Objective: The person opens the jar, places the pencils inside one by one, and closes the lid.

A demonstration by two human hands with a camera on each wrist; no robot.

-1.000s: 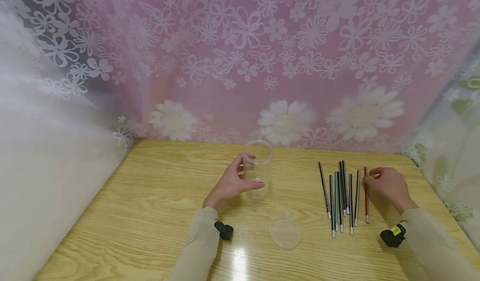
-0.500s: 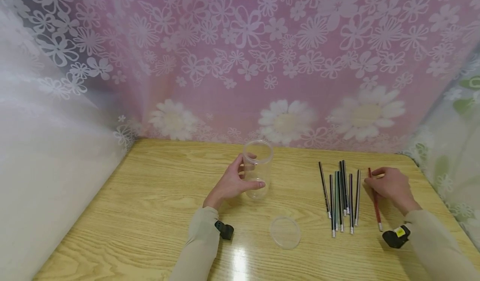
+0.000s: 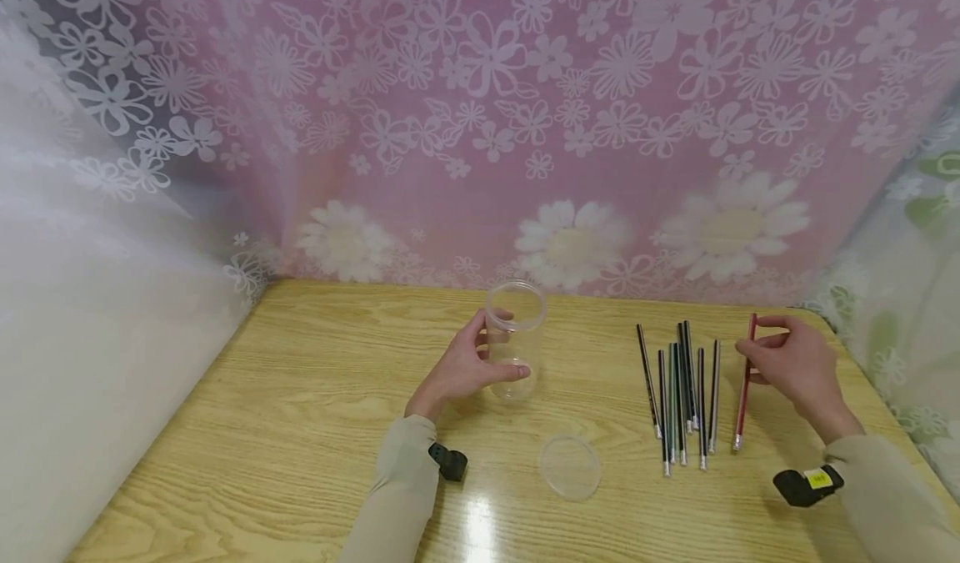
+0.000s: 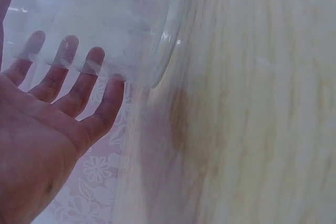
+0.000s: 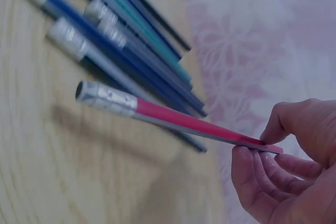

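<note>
Pinching side: right hand (image 3: 798, 367) clamped on the red pencil (image 3: 745, 400), thumb and fingertips near the end away from the eraser.
Red pencil: right end of the surface (image 3: 315, 429), just beside the other pencils (image 3: 679, 400). Eraser end points back toward the person. Right wrist view shows its shadow apart from it, so that end looks raised.
Jar side: left hand (image 3: 465, 369) curled round the jar (image 3: 529, 344), thumb on the near side, fingers on the far side. Hands well apart.
Jar: clear, upright, no cover on its mouth. Whether the base bears fully on the surface, can't tell.
Clear disc: lies flat on the surface (image 3: 570, 467), nearer the person than the jar, between the jar and the other pencils.
Pencil risk: pinch is far from the middle, so the eraser end could droop or swing; a loose pinch would probably let it twist or drop.
Pile risk: other pencils lie loose and close together; a low swing of the red pencil or a knuckle could scatter or roll them.
Jar risk: thin-looking wall; a hard squeeze could flex it, a slack one plus a knock on the rim could tip it.
Disc risk: see-through, easy to miss; a dragging sleeve (image 3: 885, 484) could shift it.
</note>
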